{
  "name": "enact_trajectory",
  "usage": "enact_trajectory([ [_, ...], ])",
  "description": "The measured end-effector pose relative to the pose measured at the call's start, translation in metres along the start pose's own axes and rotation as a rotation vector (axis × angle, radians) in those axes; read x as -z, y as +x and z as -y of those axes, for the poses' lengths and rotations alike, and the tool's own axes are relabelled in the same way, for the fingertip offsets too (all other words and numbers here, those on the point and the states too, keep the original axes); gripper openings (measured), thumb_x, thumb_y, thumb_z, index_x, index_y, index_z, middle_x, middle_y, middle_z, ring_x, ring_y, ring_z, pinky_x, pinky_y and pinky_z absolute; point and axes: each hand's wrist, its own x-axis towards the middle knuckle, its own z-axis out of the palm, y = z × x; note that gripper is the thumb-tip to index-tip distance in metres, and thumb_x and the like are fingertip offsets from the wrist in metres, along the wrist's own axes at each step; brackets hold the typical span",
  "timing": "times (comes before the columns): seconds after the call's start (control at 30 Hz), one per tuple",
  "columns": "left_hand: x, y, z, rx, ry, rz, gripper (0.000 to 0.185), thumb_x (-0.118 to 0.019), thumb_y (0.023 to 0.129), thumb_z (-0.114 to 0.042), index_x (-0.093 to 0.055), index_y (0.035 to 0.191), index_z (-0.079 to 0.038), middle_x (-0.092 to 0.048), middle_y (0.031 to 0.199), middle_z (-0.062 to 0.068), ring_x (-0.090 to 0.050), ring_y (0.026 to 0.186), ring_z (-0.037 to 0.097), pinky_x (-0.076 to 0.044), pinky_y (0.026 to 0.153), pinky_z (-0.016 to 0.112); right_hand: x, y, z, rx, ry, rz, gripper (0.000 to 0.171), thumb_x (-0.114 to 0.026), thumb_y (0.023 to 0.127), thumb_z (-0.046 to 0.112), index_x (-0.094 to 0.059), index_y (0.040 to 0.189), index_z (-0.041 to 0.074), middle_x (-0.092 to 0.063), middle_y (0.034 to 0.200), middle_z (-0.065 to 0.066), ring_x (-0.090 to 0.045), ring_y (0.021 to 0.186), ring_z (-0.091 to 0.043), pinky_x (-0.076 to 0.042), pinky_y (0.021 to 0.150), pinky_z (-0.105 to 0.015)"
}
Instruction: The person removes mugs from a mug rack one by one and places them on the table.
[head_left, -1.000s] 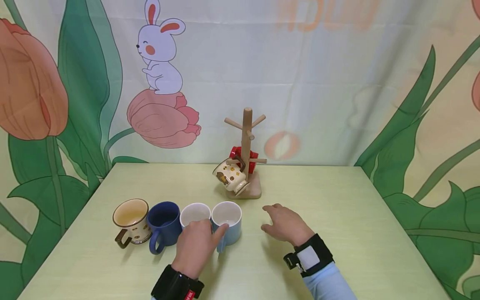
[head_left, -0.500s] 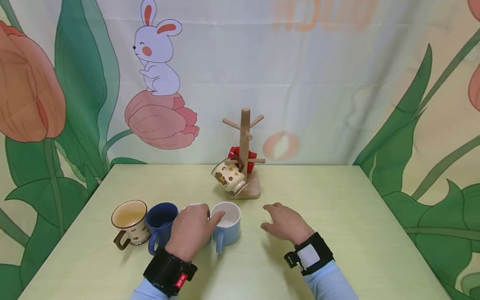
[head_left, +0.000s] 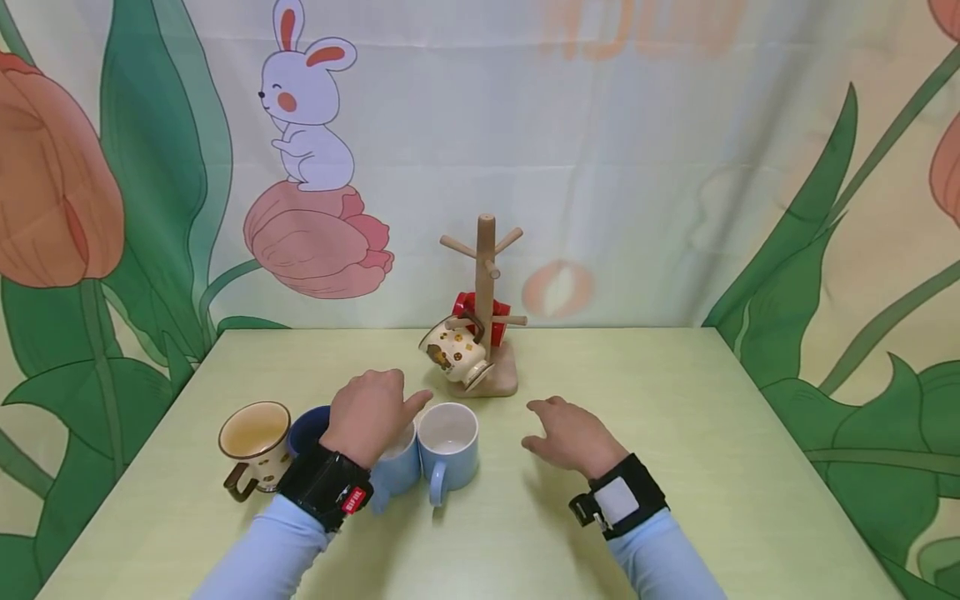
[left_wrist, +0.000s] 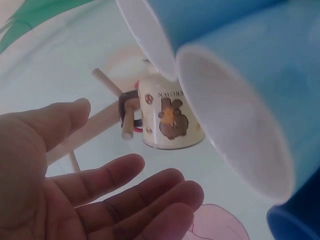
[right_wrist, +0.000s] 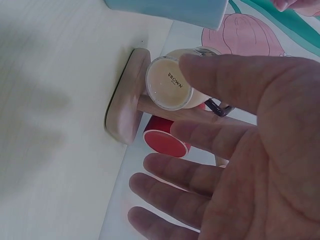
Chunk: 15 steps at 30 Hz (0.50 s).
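Observation:
My left hand [head_left: 371, 417] hovers over the row of mugs, its fingers loosely spread and holding nothing in the left wrist view. Below it stands a light blue mug [head_left: 399, 468] with a white inside, partly covered by the hand and wrist. A matching light blue mug [head_left: 456, 460] is just right of it. The navy mug [head_left: 303, 429] is mostly hidden behind my left wrist. At the row's left end sits a cream mug [head_left: 268, 468] with a brown handle. My right hand [head_left: 573, 433] hangs over the table right of the mugs, fingers relaxed, nothing in it.
A wooden mug tree [head_left: 486, 250] stands behind the mugs near the table's back edge. From its lower pegs hang a tilted cream mug [head_left: 459, 354] with a bear print and a red mug [head_left: 498, 333]. A printed cloth [head_left: 637, 167] covers the wall behind.
My left hand has risen off the left light blue mug and moved away and slightly left, over the navy mug's side. The right hand has hardly moved.

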Motion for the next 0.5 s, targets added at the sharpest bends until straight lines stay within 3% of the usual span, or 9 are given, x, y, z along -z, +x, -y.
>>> enact_trajectory([
  [0.5, 0.007, 0.040, 0.010, 0.043, 0.147, 0.102, 0.055, -0.065, 0.093, -0.050, -0.066, 0.113, 0.001, -0.067, 0.082, 0.013, -0.066, 0.074, 0.029, -0.054, 0.063, 0.042, 0.013, 0.011, -0.005, 0.013, -0.065, -0.032, 0.056, -0.070, 0.092, 0.029, -0.054, 0.135, -0.003, -0.061, 0.126, -0.022, -0.059, 0.116, -0.034, -0.048, 0.097, -0.047],
])
